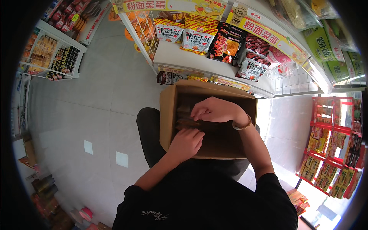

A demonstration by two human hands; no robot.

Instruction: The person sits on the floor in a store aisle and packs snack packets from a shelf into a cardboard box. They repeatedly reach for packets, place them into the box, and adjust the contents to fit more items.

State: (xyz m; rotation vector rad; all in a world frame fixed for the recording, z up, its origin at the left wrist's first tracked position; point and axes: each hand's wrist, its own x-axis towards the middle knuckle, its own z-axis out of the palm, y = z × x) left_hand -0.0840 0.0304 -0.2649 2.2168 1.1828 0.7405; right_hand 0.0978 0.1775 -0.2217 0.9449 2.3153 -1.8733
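Note:
An open cardboard box (168,122) rests on my lap, between my knees. Several brownish packets (185,123), dim and blurred, lie at the left side of its shadowed inside. My left hand (186,143) is over the near left part of the box, just below those packets, its fingers bent and their tips partly hidden. Above the box's middle, my right hand (217,109) reaches in from the right with curled fingers pointing left towards the packets. A beaded bracelet (243,123) circles the right wrist. Whether either hand grips a packet is not clear.
A white shelf (178,54) beyond the box carries bagged snack noodles (198,40) and a black packet (225,44). Red hanging racks (327,123) of small packets stand at right. A wire basket (51,53) with snacks is at far left, across the grey tiled floor (80,120).

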